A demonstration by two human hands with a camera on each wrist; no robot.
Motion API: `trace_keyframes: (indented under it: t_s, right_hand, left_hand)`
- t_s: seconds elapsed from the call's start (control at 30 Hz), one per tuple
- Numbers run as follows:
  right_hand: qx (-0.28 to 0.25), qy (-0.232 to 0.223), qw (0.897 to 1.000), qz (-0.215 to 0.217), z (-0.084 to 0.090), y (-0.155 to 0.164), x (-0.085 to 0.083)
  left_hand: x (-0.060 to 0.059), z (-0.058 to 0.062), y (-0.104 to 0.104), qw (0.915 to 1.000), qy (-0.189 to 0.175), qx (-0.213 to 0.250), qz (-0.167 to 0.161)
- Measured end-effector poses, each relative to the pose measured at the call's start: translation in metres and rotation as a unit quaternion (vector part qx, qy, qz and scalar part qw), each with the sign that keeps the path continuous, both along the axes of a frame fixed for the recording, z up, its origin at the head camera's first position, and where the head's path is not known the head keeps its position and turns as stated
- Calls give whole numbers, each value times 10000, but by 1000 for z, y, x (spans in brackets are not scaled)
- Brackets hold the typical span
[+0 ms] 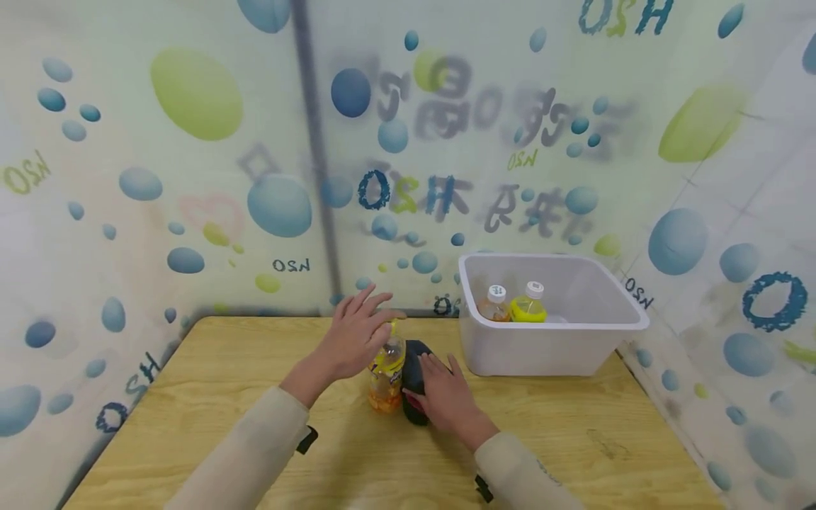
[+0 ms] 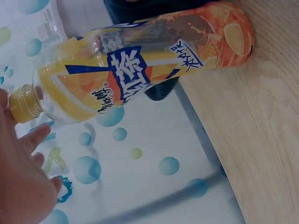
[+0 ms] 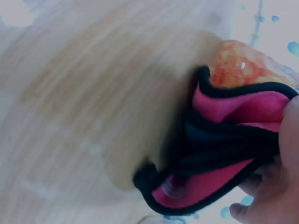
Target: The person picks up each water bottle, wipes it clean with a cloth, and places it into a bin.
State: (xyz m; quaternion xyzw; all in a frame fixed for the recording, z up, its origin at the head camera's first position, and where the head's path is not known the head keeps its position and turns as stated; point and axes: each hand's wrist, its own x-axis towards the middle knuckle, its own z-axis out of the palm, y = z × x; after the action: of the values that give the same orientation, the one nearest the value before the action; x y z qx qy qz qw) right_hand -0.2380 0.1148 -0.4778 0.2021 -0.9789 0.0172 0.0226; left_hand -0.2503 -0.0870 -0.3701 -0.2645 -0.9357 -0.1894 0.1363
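A tea bottle (image 1: 385,375) with a yellow and orange label stands upright on the table. At its yellow cap (image 2: 25,103), my left hand (image 1: 358,336) pinches with thumb and finger, the other fingers spread out. Right beside the bottle is a black fabric piece (image 1: 414,379) with black trim; its pink lining (image 3: 224,182) shows in the right wrist view, folded with open edges. My right hand (image 1: 449,397) grips this fabric piece from the right, fingers over its top. Part of it is hidden behind that hand.
A white plastic bin (image 1: 554,347) stands at the table's back right, holding a white-capped bottle with brownish contents (image 1: 495,306) and another with a yellow label (image 1: 529,306). The wooden table (image 1: 255,354) meets a patterned curtain (image 1: 210,177) at its back edge.
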Motion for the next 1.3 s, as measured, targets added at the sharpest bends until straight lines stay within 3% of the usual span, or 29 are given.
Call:
trace_keyframes:
  t_s: [0.2,0.3,0.6,1.0,1.3]
  right_hand:
    - [-348,-84,9993,-135,11,1,-1]
    - [-503,-135,9985,-177,14,1,-1]
    - [-461,407,9979,-192,32,-1,3]
    - [-378,859,9953,-255,83,-12,10]
    - [-25,780,9965,-310,82,-21,13]
  left_hand:
    - [1,0,-1,9940,816,-453,575]
    - [0,-3,-1,9911,1014,-653,569]
    - [1,-8,1,9931,803,-817,246]
    - [1,-14,1,9948,749,-655,196]
    - [3,-17,3,9956,698,-584,243]
